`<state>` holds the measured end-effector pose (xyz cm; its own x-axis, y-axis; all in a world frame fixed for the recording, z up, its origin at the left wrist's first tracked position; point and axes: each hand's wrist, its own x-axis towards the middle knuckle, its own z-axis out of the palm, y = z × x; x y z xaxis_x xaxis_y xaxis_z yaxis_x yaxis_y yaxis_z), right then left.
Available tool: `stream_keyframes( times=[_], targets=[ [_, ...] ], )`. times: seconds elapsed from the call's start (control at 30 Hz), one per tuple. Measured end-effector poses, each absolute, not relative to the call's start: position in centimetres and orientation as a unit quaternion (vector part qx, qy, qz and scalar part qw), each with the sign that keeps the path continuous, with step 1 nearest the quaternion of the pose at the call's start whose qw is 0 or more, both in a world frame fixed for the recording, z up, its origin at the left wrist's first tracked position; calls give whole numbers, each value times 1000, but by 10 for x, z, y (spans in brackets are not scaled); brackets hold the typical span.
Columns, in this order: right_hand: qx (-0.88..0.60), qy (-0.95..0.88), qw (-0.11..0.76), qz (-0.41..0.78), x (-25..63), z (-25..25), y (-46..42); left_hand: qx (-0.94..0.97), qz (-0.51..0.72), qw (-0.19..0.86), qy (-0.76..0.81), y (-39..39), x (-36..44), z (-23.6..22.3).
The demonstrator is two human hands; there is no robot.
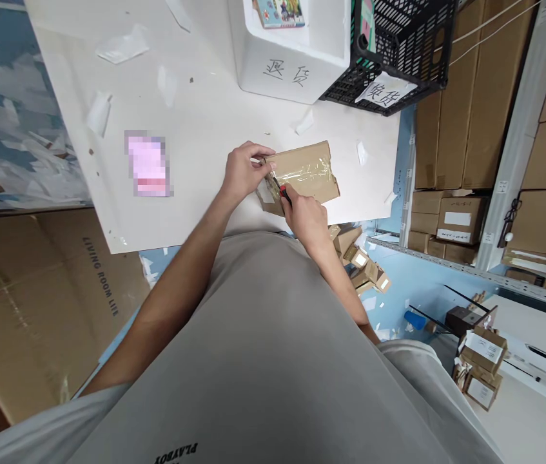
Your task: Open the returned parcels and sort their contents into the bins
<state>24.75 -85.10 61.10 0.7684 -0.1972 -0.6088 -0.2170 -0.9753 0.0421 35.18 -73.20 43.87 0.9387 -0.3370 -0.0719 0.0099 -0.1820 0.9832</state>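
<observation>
A flat brown cardboard box (304, 164) with clear shiny tape across it lies near the front edge of the white table (195, 116). My left hand (248, 171) is closed on the box's left end, thumb and fingers pinching at the tape and flap there. Wrapped in the fingers of my right hand (307, 216) is a box cutter (283, 191) with a red and black handle. Its tip points up and left against the taped end, close to my left fingertips. My fingers partly hide the blade and that end of the box.
Behind the box stand a white foam bin (277, 71) and a black plastic crate (389, 71). A blurred pink item (148, 164) and paper scraps (122, 45) lie on the table's left. Small cartons (362, 261) are piled on the floor, right; shelves (490, 142) stand beyond.
</observation>
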Motion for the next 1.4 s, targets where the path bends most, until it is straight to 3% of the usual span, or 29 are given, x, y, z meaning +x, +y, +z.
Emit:
stream_keyframes(
  times=[0.37, 0.87, 0.97, 1.1, 1.2, 1.4],
  targets=[
    [-918, 123, 11, 377, 241, 626, -848, 765, -115, 632, -57, -740, 343, 433],
    [-918, 82, 69, 382, 214, 634, -863, 798, -88, 596, -24, -744, 330, 438],
    [-926, 112, 110, 343, 215, 635, -892, 808, -70, 584, -19, -743, 323, 442],
    [-942, 239, 146, 185, 220, 612, -953, 828, -34, 559, -21, -746, 313, 459],
    [-932, 288, 174, 135, 220, 582, -994, 846, -11, 528, -68, -763, 307, 481],
    [-919, 250, 244, 186, 211, 557, -1013, 842, -94, 460, -267, -829, 303, 493]
  ],
)
